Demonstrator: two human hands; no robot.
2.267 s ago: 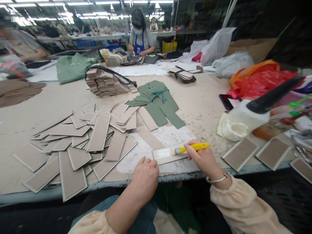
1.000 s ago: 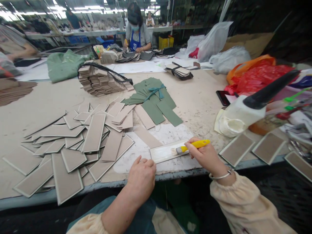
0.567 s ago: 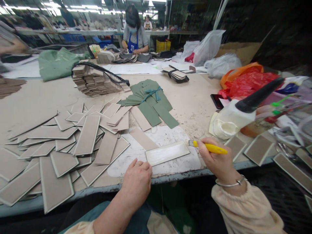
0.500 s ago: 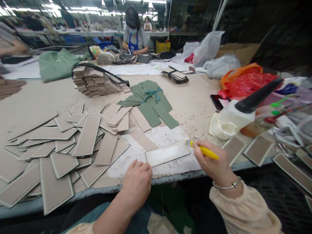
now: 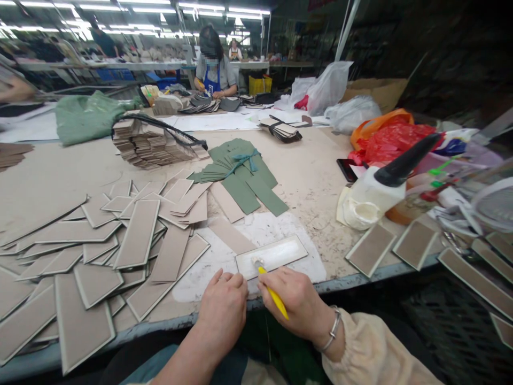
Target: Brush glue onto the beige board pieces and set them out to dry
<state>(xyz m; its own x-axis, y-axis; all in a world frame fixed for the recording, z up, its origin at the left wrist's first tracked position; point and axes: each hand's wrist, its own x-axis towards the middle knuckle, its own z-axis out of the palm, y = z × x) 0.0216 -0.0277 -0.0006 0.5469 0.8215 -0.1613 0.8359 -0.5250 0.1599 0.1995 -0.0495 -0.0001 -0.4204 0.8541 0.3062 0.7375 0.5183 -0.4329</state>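
A rectangular panel with a dark rim and a wet-looking white coating lies near the table's front edge. My right hand is closed around the yellow handle of a brush, whose white-smeared tip touches the left part of the panel. At the panel's near left corner is my left hand, its fingers bent together and seemingly pinching the corner; the fingertips are partly hidden. A plain beige strip lies just behind the panel. To the left spreads a loose heap of beige panels with pale edges.
A white glue bottle with a black nozzle stands at right, near several beige pieces along the edge. Green strips tied together and a bundled stack lie farther back. Another person works across the table.
My right hand has swept the brush leftward along the panel, from its right end to near its left end. My left hand stays at the corner. The view has shifted slightly.
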